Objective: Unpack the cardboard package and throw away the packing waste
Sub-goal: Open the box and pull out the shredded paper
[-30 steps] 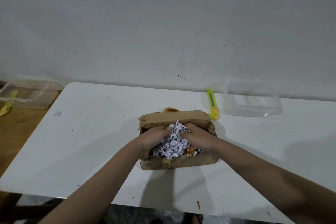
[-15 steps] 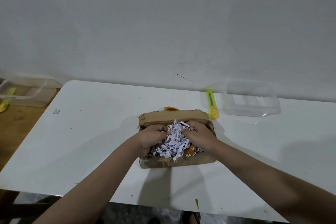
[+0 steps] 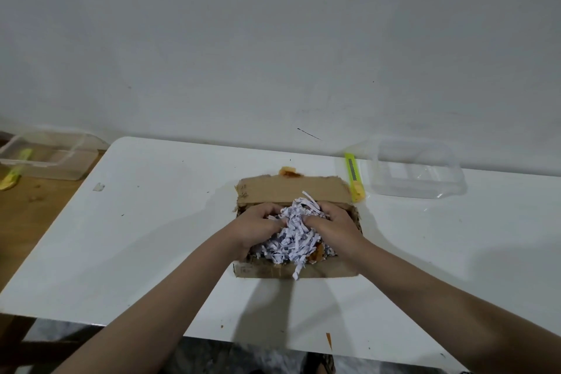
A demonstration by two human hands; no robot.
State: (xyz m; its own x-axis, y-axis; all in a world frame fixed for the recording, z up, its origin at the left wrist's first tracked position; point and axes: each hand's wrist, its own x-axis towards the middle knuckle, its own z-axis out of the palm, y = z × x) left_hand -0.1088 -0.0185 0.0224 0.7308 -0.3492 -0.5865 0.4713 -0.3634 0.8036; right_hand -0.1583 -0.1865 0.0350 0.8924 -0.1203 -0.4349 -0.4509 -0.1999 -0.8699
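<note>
Both hands have closed tighter and bunched the shredded paper (image 3: 293,231) higher inside the cardboard box (image 3: 291,191) at mid-desk (image 3: 151,237); left hand (image 3: 258,229) and right hand (image 3: 332,226) grip it from opposite sides, fingers curled in.

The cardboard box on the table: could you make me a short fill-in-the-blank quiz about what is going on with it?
1. Both hands, left hand and right hand, dig into the shredded ____ filling the cardboard box.
2. The box rests on a ____ table.
3. The utility knife lying right of the box is yellow-____.
4. Beyond the knife stands a clear ____ container.

Missing words: paper; white; green; plastic
</note>
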